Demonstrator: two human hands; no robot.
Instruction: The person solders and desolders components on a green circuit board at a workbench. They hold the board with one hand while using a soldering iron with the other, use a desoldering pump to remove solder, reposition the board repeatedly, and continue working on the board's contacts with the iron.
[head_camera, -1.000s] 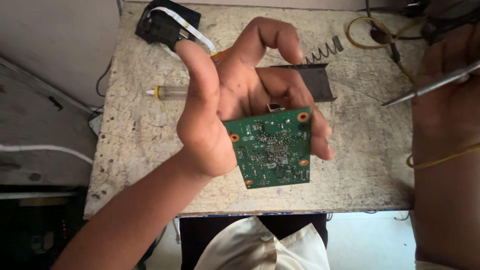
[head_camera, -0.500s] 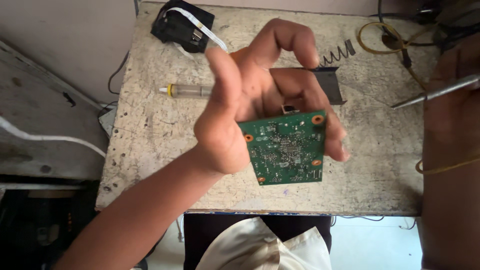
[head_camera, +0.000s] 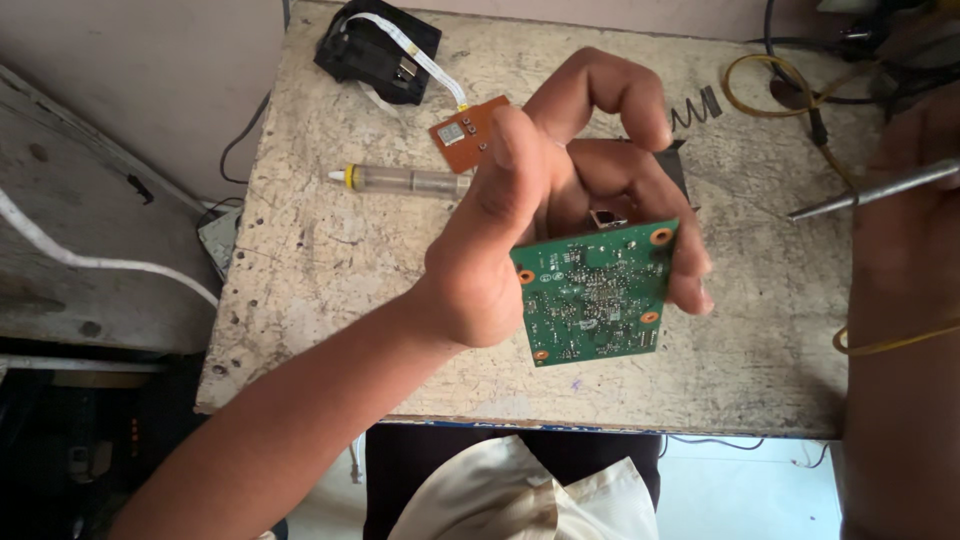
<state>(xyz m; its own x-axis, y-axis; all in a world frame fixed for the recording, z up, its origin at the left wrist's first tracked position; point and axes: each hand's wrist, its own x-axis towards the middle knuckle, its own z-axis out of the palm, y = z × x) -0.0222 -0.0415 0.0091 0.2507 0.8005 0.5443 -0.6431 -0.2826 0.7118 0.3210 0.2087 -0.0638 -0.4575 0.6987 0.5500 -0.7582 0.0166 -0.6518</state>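
- Where the bench (head_camera: 330, 300) filled the middle of the view, its top was a pale, pitted, stained slab with a chipped front edge, set against a light wall; a grey ledge ran along its left side and dark clutter lay below that.
- One green circuit board (head_camera: 592, 295) was in view, held up above the bench, tilted, with its solder side toward the camera.
- That board was roughly square, dense with tiny silver solder points at its centre, and had four copper-ringed holes, one near each corner.
- One left hand (head_camera: 540, 215) gripped the board: thumb raised beside the board's left edge, fingers curled around behind its right edge.
- One right hand (head_camera: 905, 190) at the right edge was closed around a thin metal tool (head_camera: 870, 190), whose tip pointed left toward the board but stayed well apart from it.
- One small orange board (head_camera: 462, 130) lay on the bench behind the thumb, joined by a white ribbon cable to one black casing (head_camera: 375, 50) at the far edge.
- One clear syringe-shaped tube (head_camera: 400, 181) with a yellow collar lay flat, just beside the orange board.
- One dark coil spring (head_camera: 695, 108) and one loop of yellow wire (head_camera: 765, 85) lay toward the far right.
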